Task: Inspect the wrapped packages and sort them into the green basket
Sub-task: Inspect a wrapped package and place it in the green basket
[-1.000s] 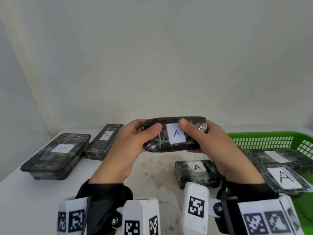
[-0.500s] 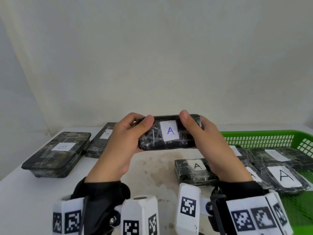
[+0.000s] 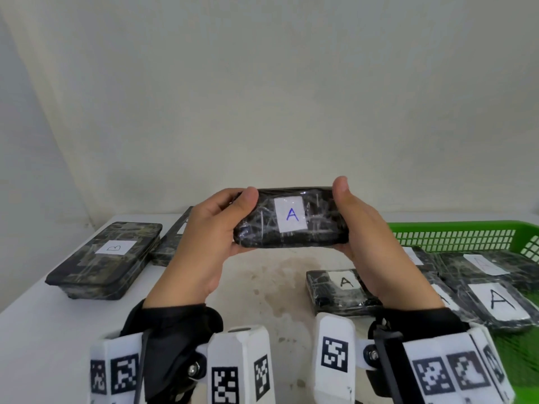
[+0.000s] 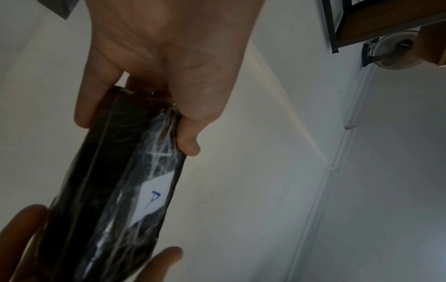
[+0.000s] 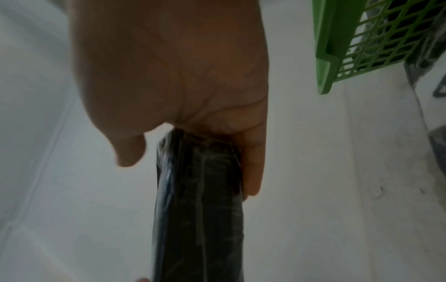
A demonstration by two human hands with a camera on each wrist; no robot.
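step: inspecting | left hand (image 3: 201,243) and right hand (image 3: 376,246) clasp the ends of the black film-wrapped package with a white "A" label (image 3: 291,221), held above the white table (image 3: 43,330) | advice: keep label facing up, check wrap, then swing right over the green plastic mesh basket (image 3: 455,233) at the table's right edge
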